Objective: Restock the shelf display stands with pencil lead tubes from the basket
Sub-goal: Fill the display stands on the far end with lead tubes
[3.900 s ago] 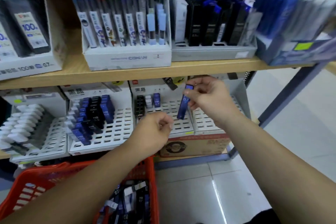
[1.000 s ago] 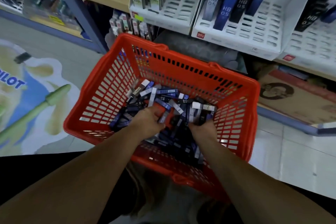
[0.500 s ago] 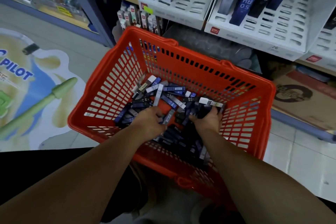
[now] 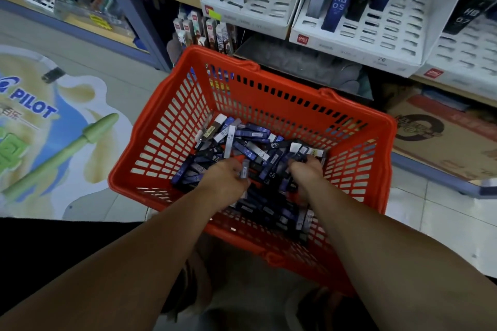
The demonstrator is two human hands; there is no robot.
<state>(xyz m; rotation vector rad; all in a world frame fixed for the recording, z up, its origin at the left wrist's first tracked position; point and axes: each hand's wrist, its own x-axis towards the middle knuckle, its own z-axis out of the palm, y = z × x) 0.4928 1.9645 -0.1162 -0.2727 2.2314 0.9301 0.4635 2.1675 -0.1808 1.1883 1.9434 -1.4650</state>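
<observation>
An orange plastic basket (image 4: 282,94) sits on the floor below the shelf, holding a heap of several blue, black and grey pencil lead tubes (image 4: 250,142). Both my hands are down inside it. My left hand (image 4: 224,180) is curled and holds a small grey tube (image 4: 244,169) upright between its fingers. My right hand (image 4: 305,172) is curled into the pile and grips several tubes at the basket's right side. Above, white slotted display stands (image 4: 376,35) on the shelf hold HB 0.5 tubes (image 4: 340,2) in their upper rows.
A second white stand (image 4: 258,11) with 100-count tubes stands to the left, another (image 4: 468,62) to the right. A cardboard box (image 4: 443,137) lies under the shelf at right. A Pilot floor sticker (image 4: 40,121) covers the tiles at left. A blue shelf post (image 4: 134,8) rises behind the basket.
I have turned from the shelf down to the basket. Over the last second both hands stayed in the pile, and my left hand has drawn a grey tube up.
</observation>
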